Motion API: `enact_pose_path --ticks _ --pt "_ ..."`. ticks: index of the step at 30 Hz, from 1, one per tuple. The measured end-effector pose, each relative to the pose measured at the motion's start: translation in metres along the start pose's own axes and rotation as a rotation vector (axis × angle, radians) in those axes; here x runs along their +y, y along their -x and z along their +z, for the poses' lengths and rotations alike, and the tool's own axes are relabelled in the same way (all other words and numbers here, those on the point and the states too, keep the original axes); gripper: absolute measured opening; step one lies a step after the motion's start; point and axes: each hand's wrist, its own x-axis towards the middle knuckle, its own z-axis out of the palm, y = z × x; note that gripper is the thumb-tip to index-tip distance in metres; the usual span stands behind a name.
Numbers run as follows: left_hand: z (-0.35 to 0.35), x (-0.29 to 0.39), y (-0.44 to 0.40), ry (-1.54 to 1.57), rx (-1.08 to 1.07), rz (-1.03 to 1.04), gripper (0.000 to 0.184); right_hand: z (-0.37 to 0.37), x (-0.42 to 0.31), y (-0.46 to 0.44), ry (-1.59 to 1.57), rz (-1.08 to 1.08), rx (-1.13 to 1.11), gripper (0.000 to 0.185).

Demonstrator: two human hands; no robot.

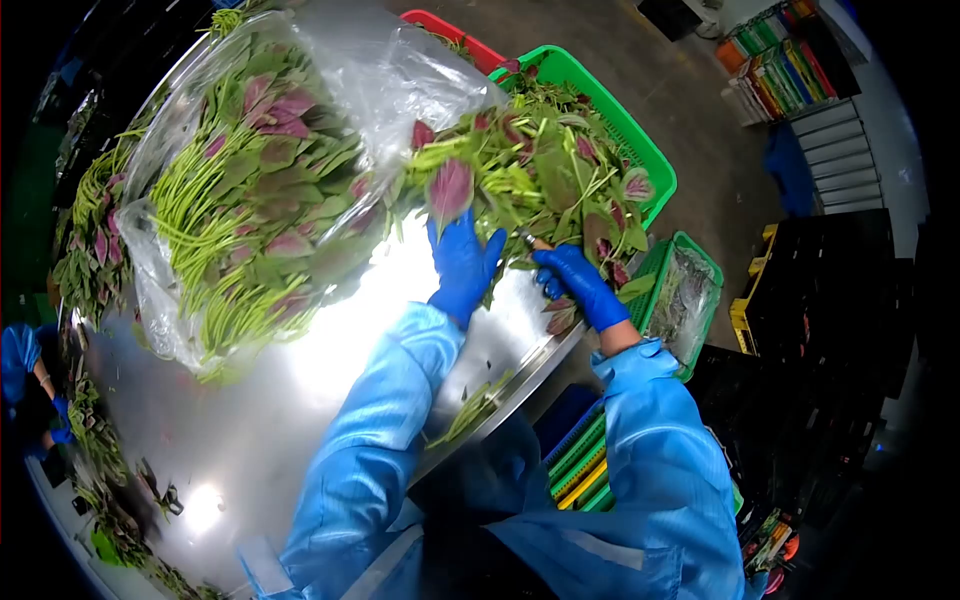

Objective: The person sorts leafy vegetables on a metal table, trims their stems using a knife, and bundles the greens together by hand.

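Observation:
My left hand (462, 262), in a blue glove, reaches up to the near edge of a pile of green and purple leafy stems (545, 165). Its fingers are apart, and a purple leaf (450, 190) lies at the fingertips. Just to the right, my right hand (580, 280), also gloved, is closed round the handle of a small knife (537, 242) whose short tip points up and left toward the pile. To the left, a clear plastic bag (150, 255) lies open round a large heap of leafy greens (270, 170).
Behind the pile are a green basket (655, 170) and a red one (465, 35). Another green basket (708, 270) with plastic stands right of my right hand. Loose stems (470, 412) lie near the metal table's edge (520, 385). A co-worker's gloved hand (62, 425) shows at far left.

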Motion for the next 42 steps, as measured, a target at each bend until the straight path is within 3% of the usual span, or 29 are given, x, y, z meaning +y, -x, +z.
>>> enact_pose_path --ticks 3,5,8,11,13,15,17,19,21,24,25,27,30,33,34,35,36,37,42 --pt "0.018 0.007 -0.066 0.053 -0.226 0.053 0.088 -0.049 -0.016 -0.039 -0.046 -0.035 0.085 0.034" --pt "0.034 -0.001 -0.108 0.399 -0.4 0.029 0.085 -0.068 -0.032 -0.057 -0.041 -0.094 0.212 0.035" --pt "0.027 0.015 -0.112 0.491 -0.402 0.019 0.067 -0.065 -0.047 -0.073 -0.191 -0.17 0.504 0.036" --pt "0.007 0.009 -0.053 0.616 -0.312 0.042 0.058 -0.044 -0.043 -0.063 -0.401 -0.303 0.632 0.035" --pt "-0.018 0.0 -0.006 0.626 -0.269 0.058 0.056 -0.006 -0.042 -0.032 -0.402 -0.342 0.516 0.033" --pt "-0.073 0.006 0.039 0.243 -0.376 0.094 0.054 0.028 -0.02 -0.021 -0.214 -0.281 0.404 0.031" --pt "-0.126 0.018 0.073 -0.139 -0.516 0.152 0.052 0.053 -0.014 -0.012 -0.276 -0.143 0.313 0.03" --pt "-0.168 0.025 0.098 -0.366 -0.651 0.196 0.057 0.059 -0.008 -0.012 -0.568 -0.118 0.365 0.03" --pt "-0.191 0.017 0.128 -0.34 -0.645 0.149 0.058 0.063 -0.003 0.005 -0.33 -0.295 0.323 0.026" --pt "-0.216 0.003 0.154 -0.265 -0.482 0.017 0.064 0.095 0.014 0.032 0.487 -0.846 0.344 0.026" --pt "-0.225 0.002 0.157 -0.229 -0.42 -0.025 0.065 0.103 0.006 0.05 0.581 -0.822 0.213 0.029" --pt "-0.241 -0.005 0.16 -0.259 -0.327 -0.065 0.072 0.112 0.01 0.055 0.784 -1.012 0.163 0.032" --pt "-0.267 -0.017 0.161 -0.213 -0.162 -0.137 0.069 0.117 -0.017 0.062 1.08 -0.943 -0.012 0.035" --pt "-0.299 -0.026 0.156 -0.215 -0.058 -0.102 0.064 0.129 -0.052 0.065 1.278 -0.683 -0.081 0.038" --pt "-0.302 -0.036 0.16 -0.242 -0.027 -0.085 0.061 0.141 -0.069 0.064 1.244 -0.826 0.002 0.038" --pt "-0.309 -0.039 0.161 -0.253 0.006 -0.081 0.056 0.166 -0.102 0.074 1.284 -0.73 0.023 0.036" --pt "-0.311 -0.047 0.166 -0.25 0.001 -0.115 0.054 0.19 -0.124 0.08 1.137 -0.783 0.012 0.033" --pt "-0.313 -0.058 0.17 -0.251 -0.002 -0.143 0.051 0.217 -0.14 0.089 0.988 -0.877 -0.014 0.029" --pt "-0.318 -0.081 0.172 -0.19 0.059 -0.272 0.049 0.315 -0.162 0.045 0.879 -1.332 -0.305 0.041"
